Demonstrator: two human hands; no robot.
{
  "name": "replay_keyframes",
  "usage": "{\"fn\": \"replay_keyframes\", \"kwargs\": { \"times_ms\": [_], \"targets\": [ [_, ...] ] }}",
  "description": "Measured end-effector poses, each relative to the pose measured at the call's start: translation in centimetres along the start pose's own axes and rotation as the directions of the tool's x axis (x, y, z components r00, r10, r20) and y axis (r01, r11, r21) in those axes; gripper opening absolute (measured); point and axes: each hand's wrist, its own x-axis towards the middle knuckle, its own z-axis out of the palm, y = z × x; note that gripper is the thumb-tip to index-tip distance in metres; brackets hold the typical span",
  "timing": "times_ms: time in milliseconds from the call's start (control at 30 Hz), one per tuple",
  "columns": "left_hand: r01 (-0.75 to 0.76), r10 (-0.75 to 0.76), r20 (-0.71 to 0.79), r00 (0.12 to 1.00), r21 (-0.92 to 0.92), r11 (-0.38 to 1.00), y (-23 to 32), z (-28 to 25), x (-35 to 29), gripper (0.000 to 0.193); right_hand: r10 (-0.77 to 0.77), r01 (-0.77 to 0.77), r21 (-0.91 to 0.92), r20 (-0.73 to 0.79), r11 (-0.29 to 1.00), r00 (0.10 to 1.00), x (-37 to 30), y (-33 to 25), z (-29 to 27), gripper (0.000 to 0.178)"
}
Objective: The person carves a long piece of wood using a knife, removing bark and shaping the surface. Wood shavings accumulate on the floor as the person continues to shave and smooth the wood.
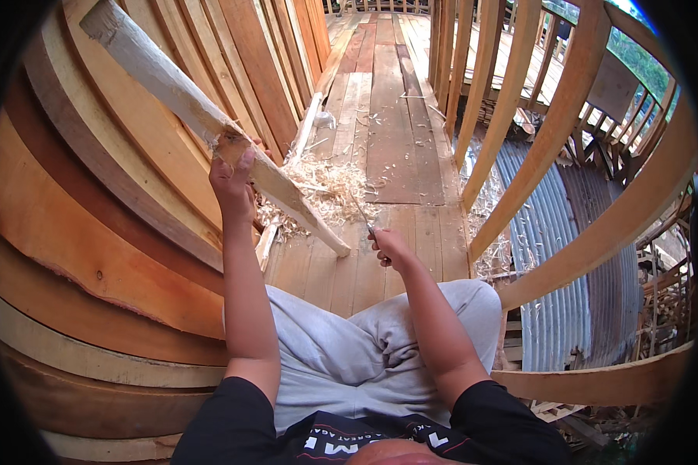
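Observation:
My left hand (234,170) is wrapped round a long pale wooden pole (159,81), gripping it near a knot at mid-length. The pole slants from the upper left down to the right; its lower end is narrower and looks whittled, near the floorboards, though I cannot tell if it touches them. In my right hand (390,249) is a knife (362,211), closed in the fingers, its thin blade pointing forward and slightly left. The blade is apart from the pole, to the right of its lower end. Curled wood shavings (329,180) lie heaped beyond and beneath the pole.
A wall of upright boards (116,163) rises close on my left. Wooden railing posts (554,151) line the right side, with corrugated metal sheets (551,256) below. The plank floor (403,139) runs ahead, and a small white object (325,120) sits near the wall.

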Motion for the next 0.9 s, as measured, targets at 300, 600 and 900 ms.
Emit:
{"fn": "replay_keyframes", "kwargs": {
  "times_ms": [300,600,900],
  "targets": [
    [-0.096,0.073,-0.145,0.987,-0.165,0.982,-2.7,-4.5,-1.6,0.056,0.031,-0.028,-0.027,0.125,0.999,0.992,2.1,-1.9,3.3,0.036],
    [-0.028,0.021,-0.078,0.997,-0.084,0.996,-3.7,-5.4,-1.8,0.055,0.106,-0.022,-0.383,0.201,0.924,0.974,3.7,-0.5,6.1,0.044],
    [0.090,-0.113,-0.089,0.990,-0.231,0.969,-5.4,-5.0,-2.3,0.038,0.131,-0.035,-0.402,0.211,0.915,0.969,3.8,-0.1,7.1,0.041]
  ]
}}
